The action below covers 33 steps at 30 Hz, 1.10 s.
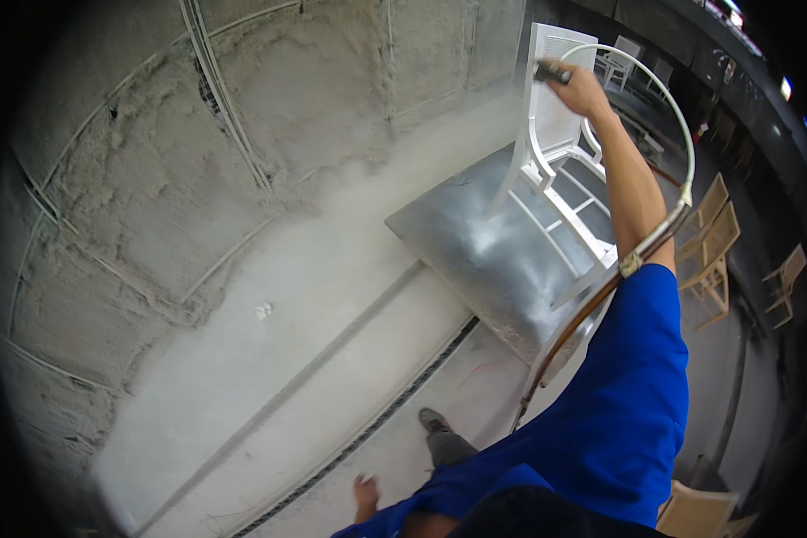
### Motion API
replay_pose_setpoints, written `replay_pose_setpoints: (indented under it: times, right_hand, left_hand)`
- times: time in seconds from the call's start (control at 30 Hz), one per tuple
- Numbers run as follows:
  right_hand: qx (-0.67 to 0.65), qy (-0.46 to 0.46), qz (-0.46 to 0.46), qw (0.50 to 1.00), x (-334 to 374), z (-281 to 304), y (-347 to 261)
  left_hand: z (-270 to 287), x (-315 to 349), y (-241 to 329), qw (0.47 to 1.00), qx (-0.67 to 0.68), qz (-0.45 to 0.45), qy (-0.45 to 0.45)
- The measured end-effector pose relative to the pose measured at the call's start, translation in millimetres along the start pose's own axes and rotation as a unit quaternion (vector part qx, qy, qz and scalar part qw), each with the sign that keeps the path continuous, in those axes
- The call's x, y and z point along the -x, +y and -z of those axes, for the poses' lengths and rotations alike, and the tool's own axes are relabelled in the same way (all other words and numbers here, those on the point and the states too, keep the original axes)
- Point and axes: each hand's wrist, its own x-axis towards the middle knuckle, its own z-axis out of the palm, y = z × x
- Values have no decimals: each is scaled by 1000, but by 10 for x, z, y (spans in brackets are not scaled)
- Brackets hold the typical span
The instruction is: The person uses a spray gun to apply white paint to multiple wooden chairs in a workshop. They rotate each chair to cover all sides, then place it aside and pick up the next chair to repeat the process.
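My right hand (583, 91) is stretched far forward, closed round a dark spray gun (552, 72). The gun is in front of the backrest of a white armchair (560, 117); a gap between them cannot be judged. A pale hose (688, 117) loops from the gun and meets a brown hose (578, 320) beside my forearm. The chair stands tilted in view on a grey, shiny board (462, 220), its lower legs partly hidden by my arm. Down by my side, my left hand (365, 493) hangs with nothing visible in it, fingers slightly apart.
Whitish mist or dust hangs over the pale floor (269, 359). A dark slotted channel (394, 405) crosses it near my shoe (433, 420). A dust-caked wall (143, 170) rises at left. Several unpainted wooden chairs (713, 247) stand at right, and white chairs (620, 63) farther back.
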Motion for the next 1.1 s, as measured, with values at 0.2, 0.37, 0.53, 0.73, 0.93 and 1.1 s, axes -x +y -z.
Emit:
replay_pose_setpoints:
  times: [0.2,0.37,0.53,0.73,0.93,1.1]
  right_hand:
    - [92,-7,0,996,-675,-77,394]
    - [143,43,-83,985,-1016,419,236]
    - [-137,-112,103,979,205,-605,-1182]
    - [-256,-507,-44,822,2387,-1737,-2927]
    - [-354,-724,-24,592,4631,-1784,-5818]
    - [-398,-759,178,483,5769,-886,-8221]
  left_hand:
    - [758,409,-1566,969,-117,122,180]
    - [706,765,-1812,907,-394,-138,49]
    - [75,960,-2206,982,-167,51,72]
    - [51,1638,-2968,944,145,169,243]
    - [865,3009,-3489,810,373,183,414]
    - [2999,5298,-3541,516,209,30,830]
